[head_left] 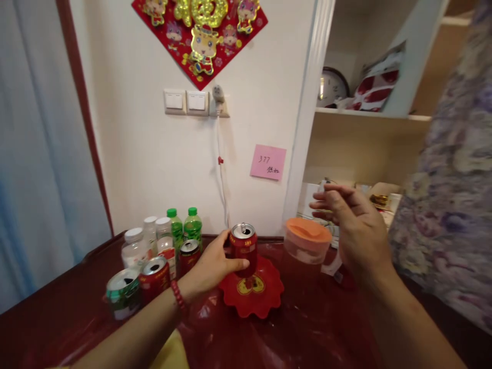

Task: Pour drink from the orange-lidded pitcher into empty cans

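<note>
My left hand [219,255] is wrapped round a red drink can [246,248], whose top is opened with the tab standing up. The can is upright over the back part of a red scalloped plate [265,297] with a gold print; whether its base touches the plate I cannot tell. My right hand [359,225] is raised in the air with its fingers loosely stretched and apart, and nothing shows in it. Below and left of that hand stands a clear plastic container [305,251] with an orange lid [308,230].
At the left stand a green can [123,294], a red can [154,279], a dark-topped can [189,256], white-capped jars [134,248] and green-capped bottles [192,225]. A yellow cloth [171,353] lies at the front edge. A white cord [222,184] hangs down the wall behind.
</note>
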Motion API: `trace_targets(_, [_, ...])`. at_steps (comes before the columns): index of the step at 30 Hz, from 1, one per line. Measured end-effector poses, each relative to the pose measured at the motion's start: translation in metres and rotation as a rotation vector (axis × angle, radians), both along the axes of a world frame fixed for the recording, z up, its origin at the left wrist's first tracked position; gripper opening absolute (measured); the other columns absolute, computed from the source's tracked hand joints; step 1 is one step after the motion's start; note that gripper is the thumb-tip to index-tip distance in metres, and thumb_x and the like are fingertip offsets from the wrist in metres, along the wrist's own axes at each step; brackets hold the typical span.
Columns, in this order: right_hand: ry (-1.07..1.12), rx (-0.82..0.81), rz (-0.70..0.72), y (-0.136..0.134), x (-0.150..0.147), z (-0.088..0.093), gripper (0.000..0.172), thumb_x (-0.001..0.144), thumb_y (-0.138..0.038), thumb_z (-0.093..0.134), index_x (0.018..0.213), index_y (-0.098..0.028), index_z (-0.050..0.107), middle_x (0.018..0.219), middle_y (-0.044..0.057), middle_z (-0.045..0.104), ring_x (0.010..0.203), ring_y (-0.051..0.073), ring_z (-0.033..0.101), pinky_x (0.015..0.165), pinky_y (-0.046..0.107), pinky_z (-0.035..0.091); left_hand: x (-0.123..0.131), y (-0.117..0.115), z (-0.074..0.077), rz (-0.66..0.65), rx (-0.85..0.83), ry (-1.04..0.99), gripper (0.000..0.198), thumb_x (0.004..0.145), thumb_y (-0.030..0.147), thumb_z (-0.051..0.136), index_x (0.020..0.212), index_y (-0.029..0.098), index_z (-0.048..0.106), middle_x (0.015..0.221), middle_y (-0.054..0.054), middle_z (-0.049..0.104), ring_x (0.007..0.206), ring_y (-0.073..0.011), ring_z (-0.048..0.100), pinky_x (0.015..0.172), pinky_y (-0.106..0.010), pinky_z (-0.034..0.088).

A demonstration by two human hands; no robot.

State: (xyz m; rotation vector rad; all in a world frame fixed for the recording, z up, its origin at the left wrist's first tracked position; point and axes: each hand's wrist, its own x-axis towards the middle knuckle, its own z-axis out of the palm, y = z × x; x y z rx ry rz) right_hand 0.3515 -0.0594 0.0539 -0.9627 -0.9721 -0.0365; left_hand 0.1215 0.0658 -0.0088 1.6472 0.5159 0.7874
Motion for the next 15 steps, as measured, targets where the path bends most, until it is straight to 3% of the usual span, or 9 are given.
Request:
trace_targets(3, [0.113,-0.001,-0.211,-0.002,0.047,-0.015,0.052,0.08,-0.066,0.072,0.101,-0.019,0.067,0.092,0.004,0.07,0.078,0.018,0.067,0.066,0.03,0.054,0.023,0.018,-0.027,0.054,-0.032,0.005,0.081,0.058,0.027,0.087,0.131,0.014,0.054,0.135,-0.018,0.066,0.119,-0.0368,0.067,0.105,-0.05,0.052])
trace_targets(7, [0.211,-0.118,-0.413,0.006,0.087,-0.063,0.057,0.075,-0.072,0.067,0.095,-0.018,0.068,0.086,0.005,0.07,0.083,0.023,0.065,0.07,0.034,0.049,0.039,0.038,-0.059,0.101,0.04,0.049,0.074,0.061,0.032,0.085,0.127,0.013,0.057,0.131,-0.018,0.069,0.12,-0.0353,0.067,0.106,-0.047,0.05])
trace_targets(12, [0.329,-0.184,-0.534,0.025,0.1,-0.119,0.056,0.071,-0.073,0.066,0.09,-0.02,0.07,0.095,0.008,0.072,0.095,0.029,0.062,0.086,0.04,0.044,0.042,0.052,-0.09,0.137,0.076,0.099,0.079,0.061,0.039,0.087,0.128,0.012,0.055,0.131,-0.02,0.069,0.122,-0.037,0.066,0.105,-0.048,0.052])
trace_targets(15, [0.443,-0.174,-0.519,0.035,0.101,-0.14,0.059,0.072,-0.077,0.063,0.086,-0.02,0.067,0.085,0.007,0.07,0.085,0.027,0.062,0.077,0.038,0.047,0.041,0.053,-0.1,0.132,0.062,0.125,0.082,0.06,0.039,0.088,0.131,0.014,0.054,0.131,-0.019,0.069,0.12,-0.0371,0.067,0.104,-0.048,0.053])
